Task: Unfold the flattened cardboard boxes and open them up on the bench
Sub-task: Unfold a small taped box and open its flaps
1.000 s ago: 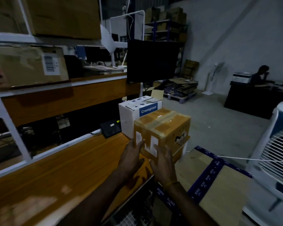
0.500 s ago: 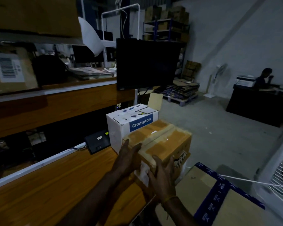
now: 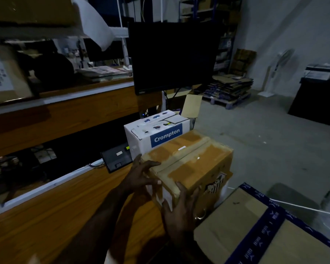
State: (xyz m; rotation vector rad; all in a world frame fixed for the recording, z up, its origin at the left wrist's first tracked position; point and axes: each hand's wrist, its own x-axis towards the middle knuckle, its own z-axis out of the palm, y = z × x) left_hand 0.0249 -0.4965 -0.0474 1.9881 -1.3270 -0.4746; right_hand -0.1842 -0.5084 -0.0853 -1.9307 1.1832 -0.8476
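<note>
My left hand [image 3: 141, 176] now sits higher on the taped brown box [image 3: 191, 164], fingers spread over its near top corner rather than flat against the near face. My right hand [image 3: 179, 210] has shifted to the box's lower right near edge. The box sits closer to the white Crompton box [image 3: 156, 132], overlapping its front.

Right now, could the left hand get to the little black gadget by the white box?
Probably yes. The left hand rests on the taped brown box, and the black gadget lies just beyond it on the bench with nothing between.
</note>
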